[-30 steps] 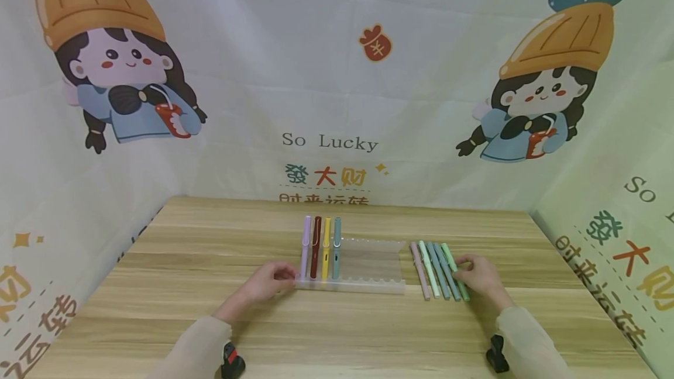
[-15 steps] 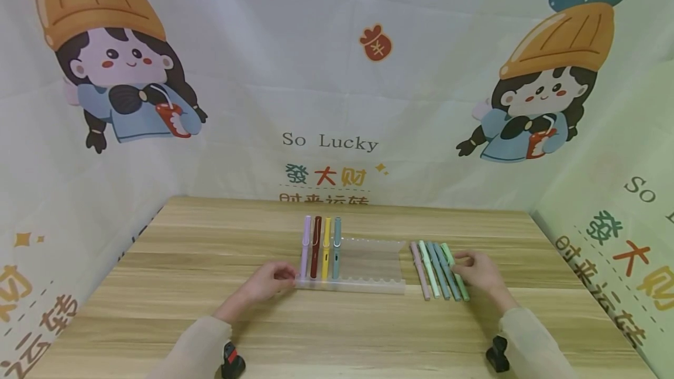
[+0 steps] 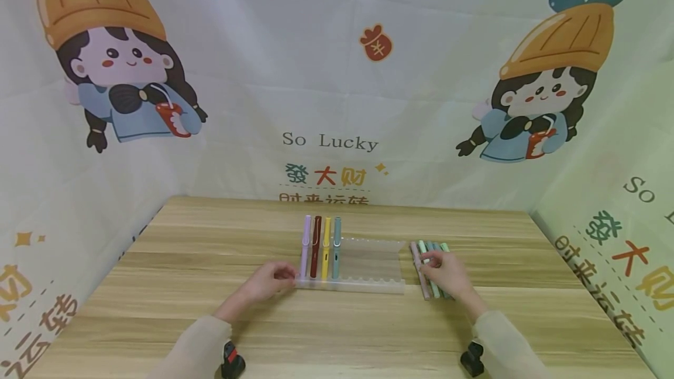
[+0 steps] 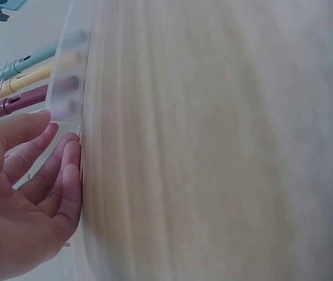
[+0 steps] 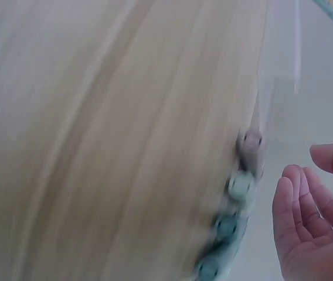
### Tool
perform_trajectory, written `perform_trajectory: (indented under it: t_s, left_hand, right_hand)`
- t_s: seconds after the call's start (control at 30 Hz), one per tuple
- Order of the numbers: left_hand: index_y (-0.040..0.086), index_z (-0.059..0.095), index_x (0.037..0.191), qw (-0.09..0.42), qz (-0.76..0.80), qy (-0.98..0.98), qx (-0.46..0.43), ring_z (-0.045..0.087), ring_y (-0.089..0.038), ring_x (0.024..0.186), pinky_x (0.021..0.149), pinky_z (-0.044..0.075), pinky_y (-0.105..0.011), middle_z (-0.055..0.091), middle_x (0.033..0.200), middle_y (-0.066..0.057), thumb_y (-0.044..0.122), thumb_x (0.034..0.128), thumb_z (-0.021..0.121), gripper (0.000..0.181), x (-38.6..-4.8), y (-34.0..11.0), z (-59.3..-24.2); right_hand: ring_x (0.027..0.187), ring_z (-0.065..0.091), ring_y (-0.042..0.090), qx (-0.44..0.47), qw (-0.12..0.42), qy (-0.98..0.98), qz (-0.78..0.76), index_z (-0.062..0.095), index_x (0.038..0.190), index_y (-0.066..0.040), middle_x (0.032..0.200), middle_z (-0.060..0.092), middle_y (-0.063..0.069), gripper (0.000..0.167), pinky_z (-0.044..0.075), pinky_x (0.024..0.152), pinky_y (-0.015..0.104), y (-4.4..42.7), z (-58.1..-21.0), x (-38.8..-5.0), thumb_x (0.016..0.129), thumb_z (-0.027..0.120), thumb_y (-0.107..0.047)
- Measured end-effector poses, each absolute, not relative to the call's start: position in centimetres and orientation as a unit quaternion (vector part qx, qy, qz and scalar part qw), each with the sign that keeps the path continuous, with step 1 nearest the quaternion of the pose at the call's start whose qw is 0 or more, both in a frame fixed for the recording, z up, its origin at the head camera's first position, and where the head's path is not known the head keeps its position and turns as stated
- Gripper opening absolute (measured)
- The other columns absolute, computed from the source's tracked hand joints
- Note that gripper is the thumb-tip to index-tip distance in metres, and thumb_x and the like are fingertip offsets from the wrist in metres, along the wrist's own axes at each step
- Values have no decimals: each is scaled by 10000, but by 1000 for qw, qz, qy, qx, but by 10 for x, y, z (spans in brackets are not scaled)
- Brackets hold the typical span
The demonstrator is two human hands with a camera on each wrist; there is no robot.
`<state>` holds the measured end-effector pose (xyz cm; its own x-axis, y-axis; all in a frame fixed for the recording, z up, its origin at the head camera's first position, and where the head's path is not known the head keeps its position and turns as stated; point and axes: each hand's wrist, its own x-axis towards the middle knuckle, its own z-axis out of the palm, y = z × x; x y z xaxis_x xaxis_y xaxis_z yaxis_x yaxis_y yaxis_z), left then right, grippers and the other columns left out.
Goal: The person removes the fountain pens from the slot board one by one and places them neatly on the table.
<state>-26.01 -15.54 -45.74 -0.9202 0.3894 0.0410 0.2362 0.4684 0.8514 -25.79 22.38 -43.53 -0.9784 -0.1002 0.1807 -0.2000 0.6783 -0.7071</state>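
A clear plastic pen tray [image 3: 371, 261] with a notched front rail lies on the table. On its left part lie a lilac pen [image 3: 305, 253], a dark red pen [image 3: 315, 250], a yellow pen [image 3: 326, 253] and a blue-green pen [image 3: 337, 250]. My left hand [image 3: 271, 281] holds the tray's front left corner between thumb and index finger, its other fingers loosely bent. My right hand [image 3: 450, 276] hovers over the loose pens, thumb and fingers apart, holding nothing. Among these are a dusty pink pen [image 3: 424, 286] and a mint pen [image 5: 241, 186]; the hand partly covers the others.
The wooden table [image 3: 347, 332] runs up to a printed cloth backdrop [image 3: 253, 75], which also stands at both sides. Bare tray surface lies right of the blue-green pen. The loose pens lie slanted, side by side, just beyond the tray's right end.
My right hand has moved left from the light green pen at the row's right end to above the pink and mint pens. The left hand and tray stay put.
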Motion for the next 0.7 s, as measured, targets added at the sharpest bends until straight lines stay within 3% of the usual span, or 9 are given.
perform_trajectory:
  t_s: [0.47,0.53,0.63,0.7]
  left_hand:
    - [-35,585,953,77,488,850,181,530,-205,756,634,468,-338,575,831,-60,46,788,608,185,-258,-155,-456]
    - [-33,586,953,78,485,852,180,530,-198,756,634,468,-328,575,830,-57,44,790,604,182,-259,-155,-456]
    - [-29,588,952,78,481,855,178,530,-195,757,636,468,-323,575,828,-57,39,793,598,173,-260,-155,-457]
    - [-26,590,949,78,479,856,178,531,-194,760,640,468,-320,575,827,-57,37,794,596,168,-260,-155,-457]
  right_hand:
    - [660,535,136,112,76,-892,431,646,930,14,725,589,2,192,457,573,298,177,-438,-266,749,598,-25]
    - [657,537,128,119,84,-892,428,654,916,1,699,584,-14,176,455,721,366,170,-439,-268,748,608,-25]
    - [634,556,140,151,102,-888,422,654,894,10,666,594,-16,159,252,959,474,161,-441,-271,742,612,-5]
    - [632,567,134,166,112,-890,410,657,887,-2,652,598,-30,152,64,998,525,156,-442,-272,741,611,-5]
